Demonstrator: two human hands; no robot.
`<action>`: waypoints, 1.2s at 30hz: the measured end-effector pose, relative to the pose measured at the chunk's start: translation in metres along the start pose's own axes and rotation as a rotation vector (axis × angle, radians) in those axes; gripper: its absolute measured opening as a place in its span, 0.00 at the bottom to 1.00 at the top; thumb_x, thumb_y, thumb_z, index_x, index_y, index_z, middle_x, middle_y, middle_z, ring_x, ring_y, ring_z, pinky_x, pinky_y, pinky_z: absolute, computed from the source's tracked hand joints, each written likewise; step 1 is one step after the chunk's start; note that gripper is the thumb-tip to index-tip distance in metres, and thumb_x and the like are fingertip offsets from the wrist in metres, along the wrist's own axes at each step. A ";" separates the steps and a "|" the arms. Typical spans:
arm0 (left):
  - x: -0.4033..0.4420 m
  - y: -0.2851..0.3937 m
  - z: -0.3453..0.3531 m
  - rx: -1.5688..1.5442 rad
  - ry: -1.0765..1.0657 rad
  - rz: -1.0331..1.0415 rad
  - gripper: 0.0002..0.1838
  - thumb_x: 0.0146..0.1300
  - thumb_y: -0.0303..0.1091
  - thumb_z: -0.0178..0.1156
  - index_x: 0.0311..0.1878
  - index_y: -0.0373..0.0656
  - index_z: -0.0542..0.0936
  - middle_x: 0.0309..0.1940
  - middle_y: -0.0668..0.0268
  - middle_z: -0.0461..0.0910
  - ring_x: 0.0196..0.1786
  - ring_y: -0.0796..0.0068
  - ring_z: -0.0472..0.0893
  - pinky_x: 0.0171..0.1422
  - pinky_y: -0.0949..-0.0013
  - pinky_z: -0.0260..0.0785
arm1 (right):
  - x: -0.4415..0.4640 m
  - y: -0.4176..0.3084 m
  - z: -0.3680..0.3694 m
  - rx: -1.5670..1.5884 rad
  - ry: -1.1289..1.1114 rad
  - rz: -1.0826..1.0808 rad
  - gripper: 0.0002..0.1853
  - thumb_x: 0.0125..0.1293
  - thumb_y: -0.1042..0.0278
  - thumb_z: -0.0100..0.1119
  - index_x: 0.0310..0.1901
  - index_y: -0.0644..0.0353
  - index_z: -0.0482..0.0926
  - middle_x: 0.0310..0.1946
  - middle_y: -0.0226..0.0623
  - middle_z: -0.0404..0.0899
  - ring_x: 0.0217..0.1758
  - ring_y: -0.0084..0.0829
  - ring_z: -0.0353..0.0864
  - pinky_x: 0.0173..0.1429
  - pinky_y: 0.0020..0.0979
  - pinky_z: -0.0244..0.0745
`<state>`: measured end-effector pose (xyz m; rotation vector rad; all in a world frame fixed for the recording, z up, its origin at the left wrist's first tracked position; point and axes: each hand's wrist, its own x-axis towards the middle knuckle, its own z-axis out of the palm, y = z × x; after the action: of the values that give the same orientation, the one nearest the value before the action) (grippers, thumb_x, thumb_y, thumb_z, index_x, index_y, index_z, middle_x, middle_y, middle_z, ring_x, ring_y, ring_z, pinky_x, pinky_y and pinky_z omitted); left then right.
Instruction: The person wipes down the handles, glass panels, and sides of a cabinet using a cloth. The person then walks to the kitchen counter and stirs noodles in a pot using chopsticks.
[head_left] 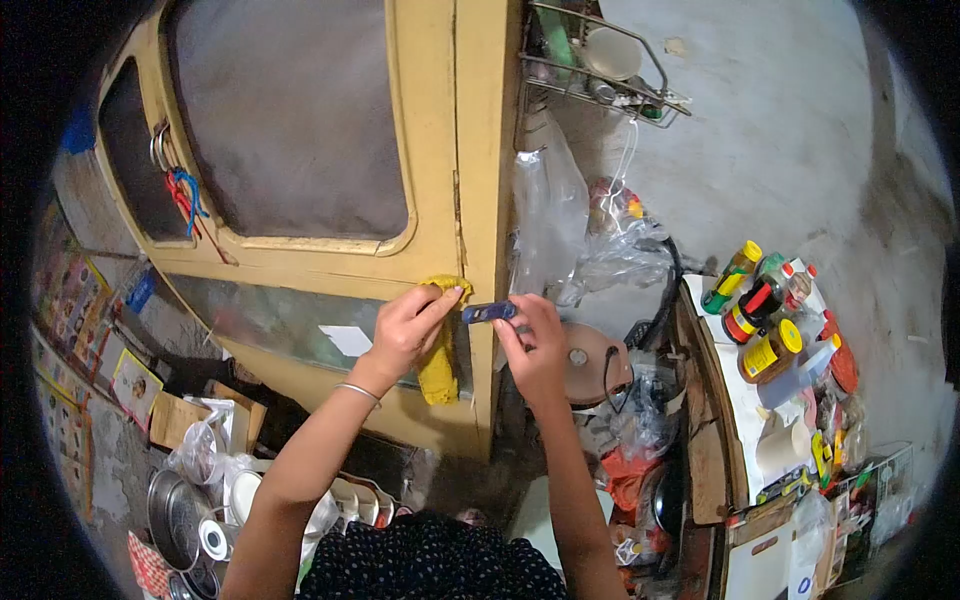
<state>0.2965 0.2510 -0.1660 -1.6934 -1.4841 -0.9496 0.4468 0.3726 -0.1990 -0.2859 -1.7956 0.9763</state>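
Note:
Against the yellow wooden cabinet door [350, 258], my left hand [408, 325] pinches the upper end of a yellow cloth [438, 372], which hangs down along the door's edge. Just to the right, my right hand [535, 345] grips one end of a small dark blue object [489, 313] between thumb and fingers. Its other end points toward the cloth, close to my left fingertips. What the blue object is cannot be made out.
A wire rack [600, 85] is on the wall at the upper right, with plastic bags [550, 210] below it. Jars and bottles [770, 350] stand on a shelf at right. Pots [175, 510] lie at lower left. Red and blue cords [184, 200] hang from the door handles.

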 end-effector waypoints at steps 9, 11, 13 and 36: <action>-0.016 0.027 -0.008 -0.207 0.208 -0.339 0.16 0.55 0.16 0.61 0.48 0.37 0.81 0.30 0.62 0.76 0.29 0.71 0.76 0.33 0.72 0.71 | -0.061 0.021 -0.006 -0.264 0.052 -0.014 0.11 0.63 0.73 0.59 0.47 0.66 0.78 0.36 0.34 0.78 0.32 0.20 0.77 0.33 0.21 0.73; 0.004 0.035 -0.024 -0.228 0.272 -0.421 0.14 0.57 0.16 0.60 0.47 0.36 0.82 0.30 0.61 0.77 0.30 0.74 0.76 0.34 0.74 0.70 | -0.086 0.031 -0.007 -0.144 0.078 0.163 0.09 0.66 0.71 0.57 0.42 0.67 0.79 0.30 0.33 0.79 0.27 0.20 0.77 0.30 0.22 0.73; 0.036 0.034 -0.042 -0.180 0.329 -0.467 0.14 0.56 0.16 0.61 0.46 0.35 0.82 0.30 0.61 0.77 0.29 0.72 0.77 0.34 0.74 0.70 | -0.103 0.031 -0.007 -0.087 0.075 0.280 0.09 0.67 0.70 0.56 0.42 0.67 0.80 0.28 0.33 0.79 0.25 0.20 0.77 0.29 0.22 0.72; 0.008 0.010 -0.021 -0.275 0.312 -0.545 0.12 0.56 0.20 0.62 0.45 0.38 0.81 0.36 0.57 0.79 0.38 0.63 0.81 0.42 0.69 0.74 | -0.147 0.003 -0.007 -0.327 -0.221 0.312 0.07 0.63 0.69 0.60 0.35 0.64 0.81 0.28 0.43 0.79 0.30 0.38 0.78 0.36 0.36 0.72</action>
<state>0.3056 0.2352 -0.1488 -1.2453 -1.6837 -1.6880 0.5175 0.2907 -0.2983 -0.7021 -2.1586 0.9527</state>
